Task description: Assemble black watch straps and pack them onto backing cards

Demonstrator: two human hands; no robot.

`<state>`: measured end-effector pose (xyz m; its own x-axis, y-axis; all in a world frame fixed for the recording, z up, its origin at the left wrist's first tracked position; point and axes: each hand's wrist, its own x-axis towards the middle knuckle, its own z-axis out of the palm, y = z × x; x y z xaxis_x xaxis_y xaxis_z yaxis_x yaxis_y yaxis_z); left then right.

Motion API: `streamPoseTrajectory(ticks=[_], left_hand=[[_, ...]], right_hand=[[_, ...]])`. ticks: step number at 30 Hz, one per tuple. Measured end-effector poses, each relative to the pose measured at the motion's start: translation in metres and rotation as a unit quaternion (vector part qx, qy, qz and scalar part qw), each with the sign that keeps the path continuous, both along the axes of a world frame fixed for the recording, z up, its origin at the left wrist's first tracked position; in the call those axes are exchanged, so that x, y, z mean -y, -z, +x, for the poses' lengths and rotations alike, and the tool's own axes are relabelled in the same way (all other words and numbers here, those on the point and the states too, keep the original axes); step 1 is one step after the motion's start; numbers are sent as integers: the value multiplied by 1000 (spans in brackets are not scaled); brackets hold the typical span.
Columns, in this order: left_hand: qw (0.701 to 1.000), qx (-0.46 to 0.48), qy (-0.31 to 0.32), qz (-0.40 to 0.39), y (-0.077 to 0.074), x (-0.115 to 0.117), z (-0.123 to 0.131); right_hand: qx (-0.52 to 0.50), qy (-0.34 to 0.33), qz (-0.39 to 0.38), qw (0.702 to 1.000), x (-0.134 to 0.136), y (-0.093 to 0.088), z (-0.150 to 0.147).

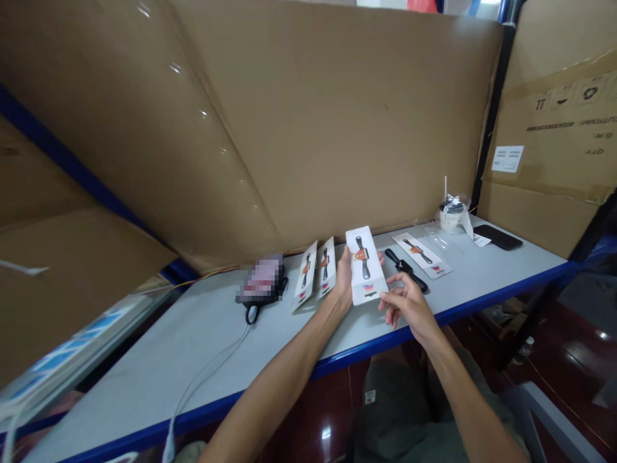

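Brown cardboard sheeting (337, 128) stands behind a pale grey tabletop (144, 360) trimmed in blue along its near edge. Near the middle of that edge, a white rectangular printed card package (369, 257) is held above the surface, its long axis directed away from the body, with the far end tilted slightly left and the slotted end nearest. Its left side is gripped by the left hand (344, 276), whose fingers are passed behind it so that the tips emerge at the right side. At its lower right corner the right hand (409, 301) is placed, fingers loosely parted and partly curled; whether the corner is pinched or merely touched cannot be told. Just beyond the right fingers, a black two-handled tool (403, 265) is laid on the tabletop, its long axis slanting from the far left towards the near right; it is reached more closely by the right hand than by the left. Past the tool, towards the tabletop's right corner, a flat white printed card (424, 258) is laid roughly parallel to it. Left of the held package, two upright white printed cards (326, 267) are stood towards the far edge.
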<state>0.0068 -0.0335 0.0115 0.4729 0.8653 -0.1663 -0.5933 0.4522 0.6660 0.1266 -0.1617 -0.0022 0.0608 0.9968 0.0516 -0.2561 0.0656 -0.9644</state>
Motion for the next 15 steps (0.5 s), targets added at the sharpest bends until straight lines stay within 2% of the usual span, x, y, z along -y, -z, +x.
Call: streamPoseTrajectory(ticks=[5, 7, 10, 12, 13, 15], left_hand=[[999, -36, 25, -7, 3, 4, 8], [997, -73, 5, 11, 7, 2, 11], [983, -120, -119, 67, 12, -3, 12], [960, -136, -213, 122, 10, -4, 13], [947, -141, -244, 154, 8, -4, 13], [927, -151, -261, 223, 3, 0, 14]], right_hand=[[2, -42, -30, 999, -8, 4, 3], [15, -44, -25, 999, -10, 7, 5], [54, -41, -20, 997, -8, 12, 9], [93, -47, -24, 994, -5, 16, 13], [113, -48, -26, 992, -5, 18, 14], [147, -43, -27, 988, -7, 20, 12]])
